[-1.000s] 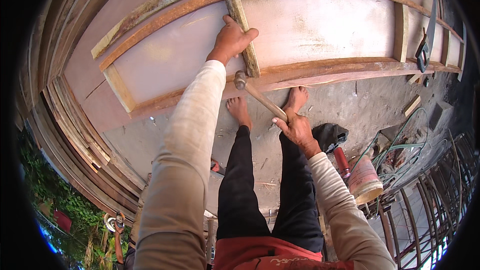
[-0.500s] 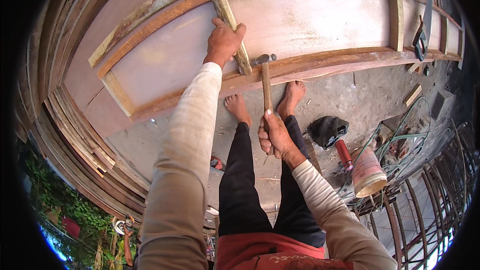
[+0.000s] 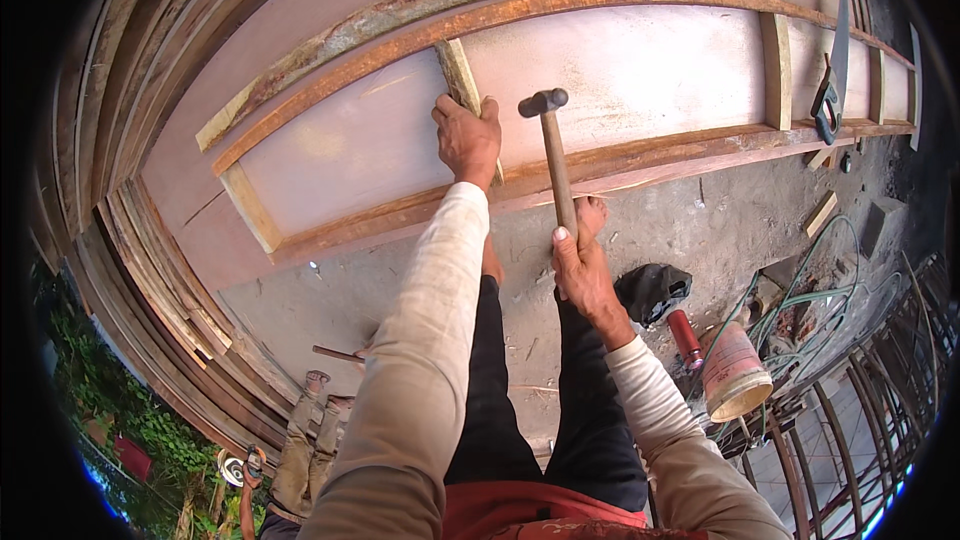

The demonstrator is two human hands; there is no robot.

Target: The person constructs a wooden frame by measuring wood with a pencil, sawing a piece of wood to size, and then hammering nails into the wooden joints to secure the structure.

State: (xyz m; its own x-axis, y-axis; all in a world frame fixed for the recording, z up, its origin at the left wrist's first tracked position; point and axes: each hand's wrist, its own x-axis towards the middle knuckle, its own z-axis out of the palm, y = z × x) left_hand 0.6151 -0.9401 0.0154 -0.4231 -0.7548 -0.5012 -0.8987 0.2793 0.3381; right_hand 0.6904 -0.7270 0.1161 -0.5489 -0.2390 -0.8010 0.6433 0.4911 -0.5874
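Note:
My left hand (image 3: 468,145) is closed around a short wooden crosspiece (image 3: 460,78), which stands between the two long rails of a wooden frame. The frame lies on a pale pinkish panel (image 3: 620,70). The crosspiece's near end is at the near rail (image 3: 640,153), partly hidden by my hand. In my right hand (image 3: 588,285) is a hammer (image 3: 557,165), gripped by the lower part of its wooden handle. Its dark head is up, to the right of my left hand and apart from the crosspiece.
A handsaw (image 3: 830,90) rests across the frame's right end. On the ground at right are a black bag (image 3: 652,292), a red cylinder (image 3: 684,338), a dirty bucket (image 3: 733,365) and a green hose (image 3: 790,310). Stacked boards (image 3: 150,270) curve along the left; another person's legs (image 3: 310,435) show lower left.
The hammer has come up and away from the crosspiece's near end. My left hand still grips the crosspiece, which looks more upright between the rails. Another person's legs have come into view.

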